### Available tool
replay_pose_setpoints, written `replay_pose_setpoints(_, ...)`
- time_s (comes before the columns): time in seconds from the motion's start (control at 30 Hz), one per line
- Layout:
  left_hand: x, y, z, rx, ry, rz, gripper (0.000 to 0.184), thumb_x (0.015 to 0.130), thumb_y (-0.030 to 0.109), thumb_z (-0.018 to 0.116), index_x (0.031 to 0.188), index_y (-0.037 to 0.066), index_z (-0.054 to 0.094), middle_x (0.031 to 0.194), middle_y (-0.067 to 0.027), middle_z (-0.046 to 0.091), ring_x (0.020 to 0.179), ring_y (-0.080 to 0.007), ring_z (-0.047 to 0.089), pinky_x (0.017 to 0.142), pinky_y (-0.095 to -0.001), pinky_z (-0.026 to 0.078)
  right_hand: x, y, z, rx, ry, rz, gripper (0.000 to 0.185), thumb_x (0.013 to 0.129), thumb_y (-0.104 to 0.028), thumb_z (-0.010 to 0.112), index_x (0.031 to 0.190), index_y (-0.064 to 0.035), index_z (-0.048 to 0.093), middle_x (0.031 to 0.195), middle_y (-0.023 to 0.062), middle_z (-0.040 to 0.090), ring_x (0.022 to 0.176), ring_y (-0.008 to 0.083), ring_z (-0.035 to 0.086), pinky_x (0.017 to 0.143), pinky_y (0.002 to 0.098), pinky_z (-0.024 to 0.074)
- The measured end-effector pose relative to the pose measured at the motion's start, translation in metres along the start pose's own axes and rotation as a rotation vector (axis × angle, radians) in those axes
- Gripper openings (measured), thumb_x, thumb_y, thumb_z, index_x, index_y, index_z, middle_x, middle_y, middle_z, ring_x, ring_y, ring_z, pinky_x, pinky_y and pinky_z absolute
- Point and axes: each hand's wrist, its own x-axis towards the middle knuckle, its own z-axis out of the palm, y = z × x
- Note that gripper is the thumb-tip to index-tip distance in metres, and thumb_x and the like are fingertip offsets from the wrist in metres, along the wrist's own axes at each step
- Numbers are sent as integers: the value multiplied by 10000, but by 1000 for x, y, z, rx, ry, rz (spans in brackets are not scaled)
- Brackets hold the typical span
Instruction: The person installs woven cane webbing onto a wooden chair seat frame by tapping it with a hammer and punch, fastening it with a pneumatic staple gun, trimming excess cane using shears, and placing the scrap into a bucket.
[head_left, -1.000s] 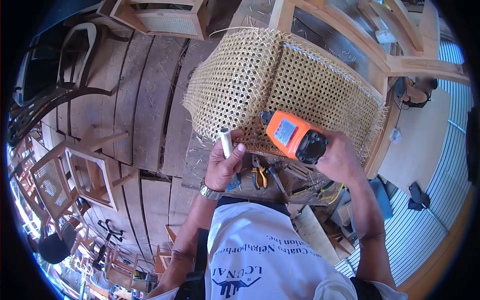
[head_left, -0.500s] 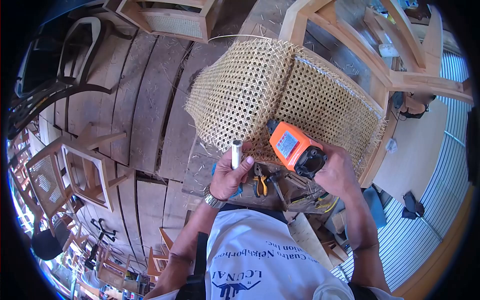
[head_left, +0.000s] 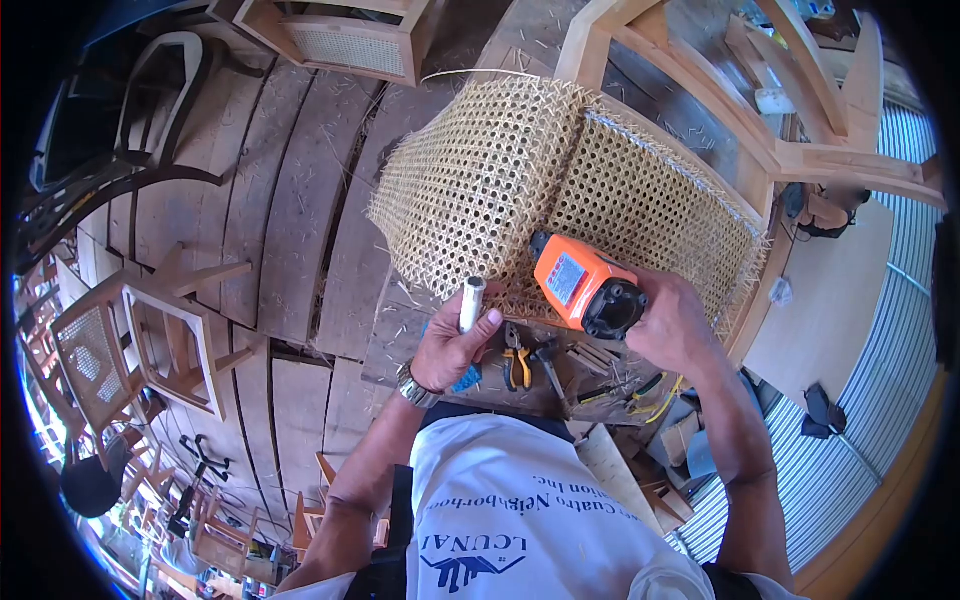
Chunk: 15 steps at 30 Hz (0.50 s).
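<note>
An orange nail or staple gun [head_left: 580, 283] is gripped in my right hand [head_left: 668, 318]. Its dark nose points at the cane webbing near a fold line; whether it touches cannot be made out. My left hand [head_left: 450, 348] is closed around a short white tube [head_left: 472, 303], held upright at the webbing's near edge. The woven cane webbing [head_left: 470, 180] lies over a wooden chair frame [head_left: 755, 185], with a loose flap toward the left and frayed strands along its edges. My right fingers are partly hidden behind the gun.
Yellow-and-black pliers [head_left: 517, 360], a hammer [head_left: 553, 375] and wood strips lie on the workbench [head_left: 400, 345] near my waist. Wooden chairs [head_left: 175, 345] stand on the plank floor to the left. A pale board [head_left: 825, 300] is on the right.
The orange gun and my right hand have shifted slightly left. The white tube in my left hand tilts a little more. The webbing lies nearly the same.
</note>
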Motion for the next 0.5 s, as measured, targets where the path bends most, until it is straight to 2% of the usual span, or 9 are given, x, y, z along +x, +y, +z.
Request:
replay_pose_setpoints(0.07,1,-3,-2,10,2,15,343,1006,233,674,1314,99,609,724,74,543,531,-24,430,475,-219,355,5,-4,-3,-59,-69,43,395,830,-158,672,1224,-147,687,964,195,723,905,399,690,818,482,555)
replay_pose_setpoints(0.27,3,-4,2,21,25,67,345,1003,267,679,1299,103,613,739,72,537,523,-27,441,469,-211,358,7,3,-5,-93,-51,109,364,838,-171,627,1196,-160,696,972,210,724,940,411,688,860,495,554)
replay_pose_setpoints(0.3,4,-2,0,54,30,75,353,1002,274,680,1304,105,611,741,69,541,524,-27,445,468,-210,360,7,6,-7,-112,-100,90,436,840,-188,629,1276,-170,656,964,222,720,941,409,692,866,498,555)
replay_pose_setpoints(0.4,-4,5,9,75,94,123,419,989,306,697,1344,108,597,747,66,543,533,-35,495,467,-209,377,-8,14,-8,-41,24,9,506,847,-217,648,1345,-141,594,917,238,716,917,402,703,851,498,559)
replay_pose_setpoints(0.47,-21,7,22,62,163,138,445,982,305,706,1363,108,587,751,66,540,534,-41,522,469,-209,386,-43,22,-25,54,-7,111,565,830,-217,702,1367,-113,565,974,247,712,966,385,704,887,472,555)
replay_pose_setpoints(0.5,-28,-2,18,57,179,149,493,974,307,714,1393,100,558,832,21,652,529,-44,546,449,-203,380,-63,33,-31,101,-26,160,598,821,-217,729,1379,-99,550,1003,251,710,990,377,705,905,458,553)
